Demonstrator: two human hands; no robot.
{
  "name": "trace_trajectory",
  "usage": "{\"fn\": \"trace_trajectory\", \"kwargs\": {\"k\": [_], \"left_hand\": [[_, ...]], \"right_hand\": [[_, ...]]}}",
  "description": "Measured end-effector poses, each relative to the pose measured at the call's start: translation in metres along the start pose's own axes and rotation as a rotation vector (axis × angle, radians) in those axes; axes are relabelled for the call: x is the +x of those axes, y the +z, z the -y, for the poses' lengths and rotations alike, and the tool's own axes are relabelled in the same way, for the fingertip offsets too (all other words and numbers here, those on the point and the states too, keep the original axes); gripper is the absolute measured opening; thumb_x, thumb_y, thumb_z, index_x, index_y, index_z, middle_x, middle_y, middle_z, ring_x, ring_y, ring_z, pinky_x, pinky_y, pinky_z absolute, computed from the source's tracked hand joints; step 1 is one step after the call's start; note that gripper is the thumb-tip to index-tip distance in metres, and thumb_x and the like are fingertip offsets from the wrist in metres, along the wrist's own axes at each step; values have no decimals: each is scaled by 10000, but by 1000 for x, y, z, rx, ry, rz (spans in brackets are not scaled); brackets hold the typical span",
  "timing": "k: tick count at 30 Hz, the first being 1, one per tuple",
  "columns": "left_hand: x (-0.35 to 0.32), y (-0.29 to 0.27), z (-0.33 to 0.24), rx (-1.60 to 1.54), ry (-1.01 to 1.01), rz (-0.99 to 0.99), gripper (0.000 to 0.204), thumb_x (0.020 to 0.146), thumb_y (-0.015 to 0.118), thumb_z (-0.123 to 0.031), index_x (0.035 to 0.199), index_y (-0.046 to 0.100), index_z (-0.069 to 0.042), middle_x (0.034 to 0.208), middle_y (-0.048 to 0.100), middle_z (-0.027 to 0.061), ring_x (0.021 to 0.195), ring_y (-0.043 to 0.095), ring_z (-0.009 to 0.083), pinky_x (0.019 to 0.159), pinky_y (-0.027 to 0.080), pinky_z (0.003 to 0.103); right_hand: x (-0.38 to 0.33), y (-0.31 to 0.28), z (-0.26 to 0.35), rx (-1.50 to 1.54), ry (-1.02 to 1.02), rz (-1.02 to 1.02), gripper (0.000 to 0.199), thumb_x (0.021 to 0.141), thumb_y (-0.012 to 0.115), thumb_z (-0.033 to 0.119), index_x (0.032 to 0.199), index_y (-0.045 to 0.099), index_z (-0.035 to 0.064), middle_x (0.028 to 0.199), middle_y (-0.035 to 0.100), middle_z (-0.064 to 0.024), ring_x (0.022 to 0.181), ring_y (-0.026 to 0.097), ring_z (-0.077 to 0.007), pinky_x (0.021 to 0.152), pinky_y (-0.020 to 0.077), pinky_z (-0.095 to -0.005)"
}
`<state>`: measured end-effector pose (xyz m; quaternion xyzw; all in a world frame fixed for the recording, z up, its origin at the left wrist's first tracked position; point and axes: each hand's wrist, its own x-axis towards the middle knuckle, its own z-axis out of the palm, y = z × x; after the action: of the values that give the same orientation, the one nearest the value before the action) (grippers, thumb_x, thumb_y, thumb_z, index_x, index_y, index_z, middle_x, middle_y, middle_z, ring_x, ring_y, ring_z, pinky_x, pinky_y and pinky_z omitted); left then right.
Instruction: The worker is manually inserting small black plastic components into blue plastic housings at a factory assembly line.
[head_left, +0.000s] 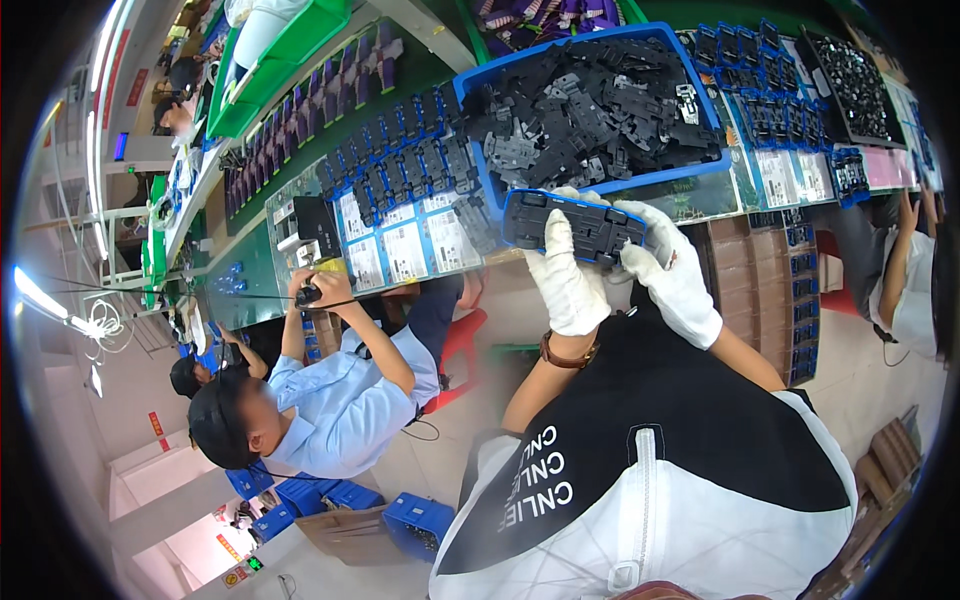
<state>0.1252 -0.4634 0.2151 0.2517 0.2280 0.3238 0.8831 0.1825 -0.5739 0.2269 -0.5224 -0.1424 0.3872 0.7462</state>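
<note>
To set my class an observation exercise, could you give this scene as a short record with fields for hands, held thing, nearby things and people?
Left hand: white-gloved, thumb over the held piece
Right hand: white-gloved, at the piece's right end
Held piece: black, car-shaped, blue edge
Blue bin: beyond the hands, heaped with black parts
Left of bin: rows of blue-and-black pieces
Co-worker: at left, light blue shirt, dark cap

A factory assembly hall; a long table point(690, 198) carries a blue bin point(640, 182) heaped with black moulded parts point(600, 110), with ranks of near-identical blue-edged pieces point(410, 172) on either side of it; co-workers point(345, 412) line the near edge; blue crates point(415, 522) rest on the floor point(455, 455); strip lights point(40, 292) glow beyond the left end.
</note>
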Motion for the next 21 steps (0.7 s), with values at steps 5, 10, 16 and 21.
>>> {"fn": "trace_trajectory", "kwargs": {"k": [5,10,16,21], "left_hand": [[-7,4,-3,68,147,3,284,941,528,-238,1142,510,-38,1045,594,114,957,605,229,826,525,383],[-5,10,-2,37,183,-68,286,943,522,-239,1144,505,-35,1022,609,122,943,611,233,819,525,369],[7,-4,-11,92,112,28,385,924,560,-259,1224,439,-50,1177,530,100,1055,556,222,899,485,382],[26,-6,-29,-56,44,57,454,932,524,-376,1240,452,-50,1165,550,128,1082,555,263,913,480,413]], "right_hand": [[-1,2,-7,-35,-108,18,481,875,585,68,1314,403,-10,1224,497,-89,1111,493,-141,793,530,-267],[1,13,3,78,-53,33,487,878,592,95,1316,405,-5,1245,491,-90,1105,497,-141,801,525,-271],[16,7,1,23,33,65,479,903,587,198,1311,420,11,1229,512,-82,1080,518,-142,789,531,-283],[38,16,6,-108,56,4,457,906,585,296,1247,498,5,1191,538,-79,1061,524,-134,792,529,-281]]}}
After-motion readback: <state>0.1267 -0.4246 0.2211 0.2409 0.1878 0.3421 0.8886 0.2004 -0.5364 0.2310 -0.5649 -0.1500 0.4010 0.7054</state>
